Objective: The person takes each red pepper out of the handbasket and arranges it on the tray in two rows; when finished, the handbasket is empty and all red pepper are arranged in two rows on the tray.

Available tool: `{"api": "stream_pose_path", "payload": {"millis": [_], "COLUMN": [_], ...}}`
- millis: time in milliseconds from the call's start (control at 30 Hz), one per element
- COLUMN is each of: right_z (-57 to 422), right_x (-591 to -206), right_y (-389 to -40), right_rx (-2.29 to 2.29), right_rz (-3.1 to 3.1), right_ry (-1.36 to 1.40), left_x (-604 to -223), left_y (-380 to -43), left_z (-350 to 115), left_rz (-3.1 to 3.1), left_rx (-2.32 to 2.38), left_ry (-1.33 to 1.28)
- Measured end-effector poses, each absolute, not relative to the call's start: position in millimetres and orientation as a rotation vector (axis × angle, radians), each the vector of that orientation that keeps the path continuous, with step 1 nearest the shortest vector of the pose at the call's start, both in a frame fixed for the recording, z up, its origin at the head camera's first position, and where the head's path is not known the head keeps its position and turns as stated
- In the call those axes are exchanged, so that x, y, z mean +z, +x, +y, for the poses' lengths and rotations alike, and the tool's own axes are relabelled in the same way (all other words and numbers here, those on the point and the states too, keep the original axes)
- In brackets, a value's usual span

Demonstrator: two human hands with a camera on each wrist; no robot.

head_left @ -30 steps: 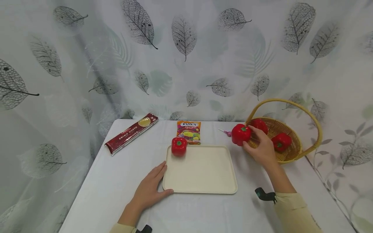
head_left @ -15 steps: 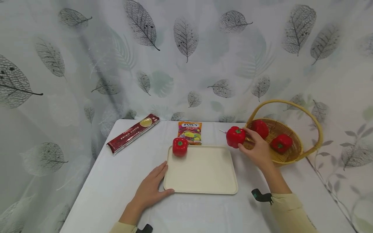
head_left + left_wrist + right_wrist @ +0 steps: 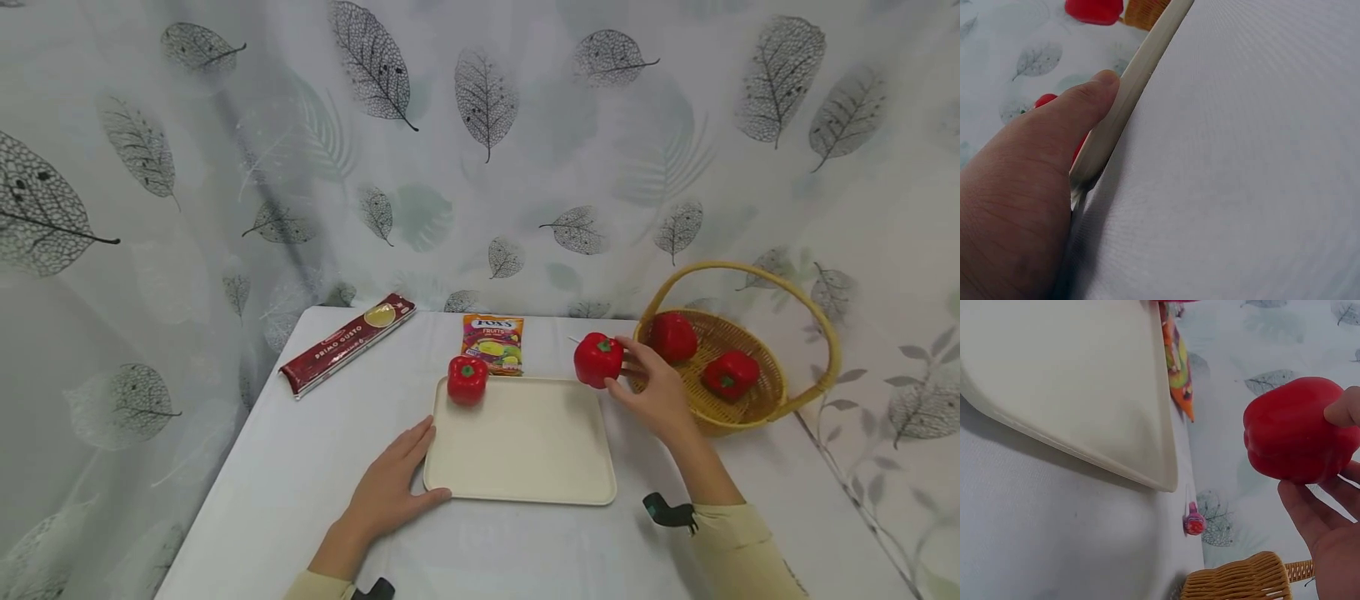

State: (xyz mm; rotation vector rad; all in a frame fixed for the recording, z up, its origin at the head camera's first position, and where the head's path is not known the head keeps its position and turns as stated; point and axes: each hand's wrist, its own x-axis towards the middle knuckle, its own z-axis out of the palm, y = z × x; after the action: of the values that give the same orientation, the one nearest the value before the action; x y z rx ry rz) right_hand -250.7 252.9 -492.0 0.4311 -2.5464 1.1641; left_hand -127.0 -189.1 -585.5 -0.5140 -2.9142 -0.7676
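A red pepper [image 3: 597, 360] is gripped between the fingertips and thumb of the right hand [image 3: 655, 390] and is held above the table [image 3: 300, 467], near the far right corner of the tray [image 3: 525, 450]. Over the last second it has been drawn leftward from beside the rim of the basket [image 3: 716, 329], so that a gap is now left there, and the lollipop [image 3: 1194, 522] is almost wholly hidden behind it in the head view. The carry from basket to tray is thus judged to be about midway, with the pepper not yet set down. The left hand [image 3: 390, 483] has been kept in place: its fingers are laid straight along the tray's left side, its thumb is rested on the near rim, and nothing is clasped. A second pepper [image 3: 467, 381] is seen at the tray's far left corner, just in front of the candy bag [image 3: 492, 342]. In the basket, a third pepper [image 3: 672, 337] and a fourth pepper [image 3: 730, 374] are left.
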Motion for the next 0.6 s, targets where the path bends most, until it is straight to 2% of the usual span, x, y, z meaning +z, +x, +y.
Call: {"api": "stream_pose_path", "payload": {"millis": [600], "right_z": [247], "right_x": [-504], "right_y": [-251], "right_rx": [1.267], "right_rz": [-2.579], "right_ry": [0.519], "left_x": [-591], "left_y": [-125], "left_z": [-189], "left_rz": [-2.893], "left_rx": [-0.735], "left_ry": [-0.509]}}
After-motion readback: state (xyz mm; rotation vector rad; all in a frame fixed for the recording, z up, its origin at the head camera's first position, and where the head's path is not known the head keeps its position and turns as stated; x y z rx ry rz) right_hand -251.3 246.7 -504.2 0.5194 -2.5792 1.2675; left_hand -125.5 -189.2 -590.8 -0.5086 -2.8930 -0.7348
